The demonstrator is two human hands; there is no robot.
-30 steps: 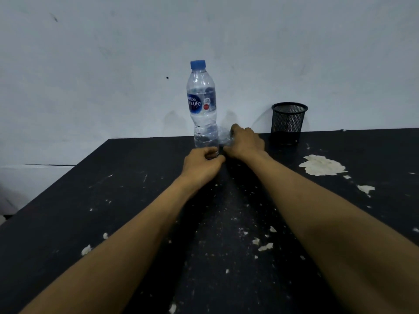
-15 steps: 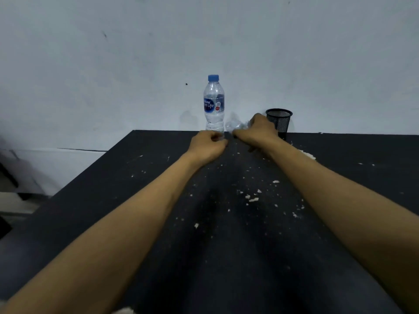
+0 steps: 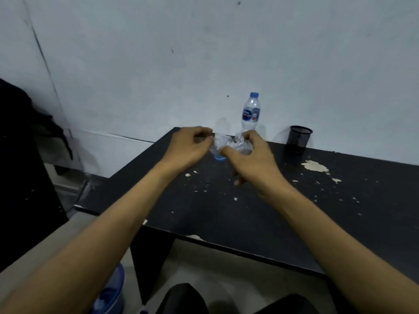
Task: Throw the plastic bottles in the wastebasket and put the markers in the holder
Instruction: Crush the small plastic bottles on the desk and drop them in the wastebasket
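- Both hands together above the table, far-left part: left hand and right hand clamped on 1 crumpled bottle.
- Upright bottle just behind; mesh holder far right.
- Blue wastebasket, probably, near left on the floor: keep grip firm, carry low, release directly over it.

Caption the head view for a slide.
Both hands, left hand and right hand, grip a crushed clear bottle above the black table.
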